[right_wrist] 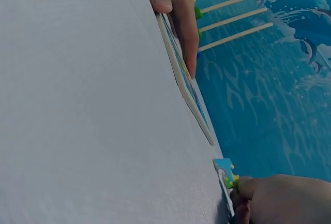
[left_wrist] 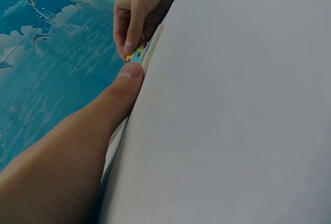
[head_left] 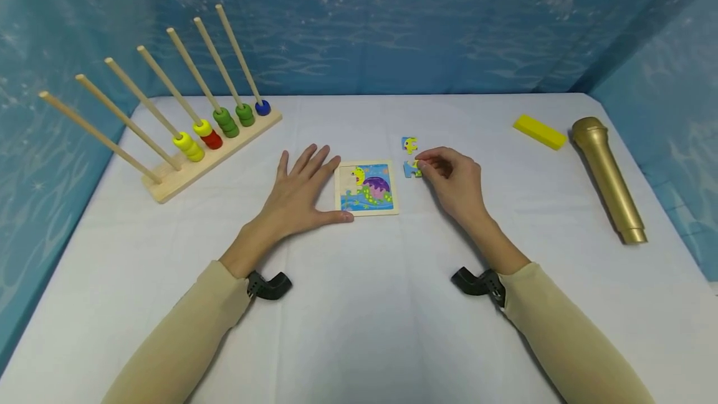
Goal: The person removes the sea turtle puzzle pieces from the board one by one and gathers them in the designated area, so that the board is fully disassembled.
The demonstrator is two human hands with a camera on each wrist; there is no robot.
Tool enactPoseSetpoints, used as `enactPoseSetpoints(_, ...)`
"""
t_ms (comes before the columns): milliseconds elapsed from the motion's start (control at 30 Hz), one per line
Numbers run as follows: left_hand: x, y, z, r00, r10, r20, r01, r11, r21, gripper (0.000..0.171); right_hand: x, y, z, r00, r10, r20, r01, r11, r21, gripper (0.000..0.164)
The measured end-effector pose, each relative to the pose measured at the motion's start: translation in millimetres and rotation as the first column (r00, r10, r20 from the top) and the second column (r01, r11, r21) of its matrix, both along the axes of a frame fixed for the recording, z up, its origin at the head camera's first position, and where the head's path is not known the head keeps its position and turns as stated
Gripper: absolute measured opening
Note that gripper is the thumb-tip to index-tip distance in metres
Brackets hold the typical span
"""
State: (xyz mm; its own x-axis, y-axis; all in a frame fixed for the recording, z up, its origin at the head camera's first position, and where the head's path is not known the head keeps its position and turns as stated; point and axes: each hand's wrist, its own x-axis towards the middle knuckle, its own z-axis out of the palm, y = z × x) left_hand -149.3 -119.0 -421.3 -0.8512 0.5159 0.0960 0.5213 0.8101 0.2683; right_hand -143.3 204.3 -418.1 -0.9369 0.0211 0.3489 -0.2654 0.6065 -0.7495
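A small square jigsaw puzzle [head_left: 374, 192] in a pale wooden frame lies on the white table, with a dinosaur picture and bare wood showing at its left part. My left hand [head_left: 296, 199] is spread beside it, thumb at the lower edge and index fingertip at the upper left corner. To the right of the frame, my right hand [head_left: 459, 184] pinches a blue, yellow and green puzzle piece [right_wrist: 223, 166] between thumb and fingers. Just behind that lies a second puzzle piece [head_left: 410, 144], blue and yellow. The right fingers partly cover the held piece.
An abacus-like wooden base [head_left: 213, 161] with tall pegs and coloured beads stands at the back left. A yellow block [head_left: 540, 132] and a gold microphone-shaped object [head_left: 610, 179] lie at the right. Blue sea-print cloth [head_left: 392, 30] hangs behind the table.
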Motion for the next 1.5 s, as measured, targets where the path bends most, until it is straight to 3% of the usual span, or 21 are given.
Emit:
enactPoseSetpoints(233, 0.0, 0, 1.1, 1.000, 0.000, 0.001, 0.000, 1.000, 0.015, 0.116, 1.8, -4, 0.3, 0.998, -0.020, -0.062, 0.020, 1.000, -0.011, 0.015)
enactPoseSetpoints(400, 0.8, -1, 1.0, 1.000, 0.002, 0.008, -0.002, 1.000, 0.014, 0.116, 9.6, -19, 2.1, 0.993, 0.082, -0.085, -0.087, 0.994, -0.063, 0.013)
enactPoseSetpoints(567, 1.1, -1, 1.4, 1.000, 0.000, 0.007, 0.000, 1.000, 0.012, 0.116, 20.4, -39, 4.3, 0.982, 0.190, -0.011, -0.190, 0.979, -0.073, 0.014)
enactPoseSetpoints(733, 0.6, -1, 2.6, 1.000, -0.009, -0.004, 0.009, 1.000, 0.015, 0.116, 26.7, -51, 5.0, 0.969, 0.235, 0.075, -0.224, 0.966, -0.132, 0.014)
enactPoseSetpoints(867, 0.5, -2, 2.0, 1.000, -0.009, -0.006, 0.009, 1.000, 0.010, 0.116, 28.7, -59, 3.4, 0.958, 0.271, 0.095, -0.251, 0.951, -0.182, 0.012)
enactPoseSetpoints(1200, 0.3, -3, 1.0, 1.000, -0.012, -0.017, 0.012, 1.000, 0.023, 0.115, 26.3, -89, 7.5, 0.950, 0.298, 0.089, -0.297, 0.955, -0.029, 0.005)
enactPoseSetpoints(1500, 0.4, -3, 2.6, 1.000, -0.015, -0.026, 0.016, 1.000, 0.024, 0.114, 22.5, -99, 12.2, 0.956, 0.272, 0.112, -0.281, 0.957, 0.071, 0.017)
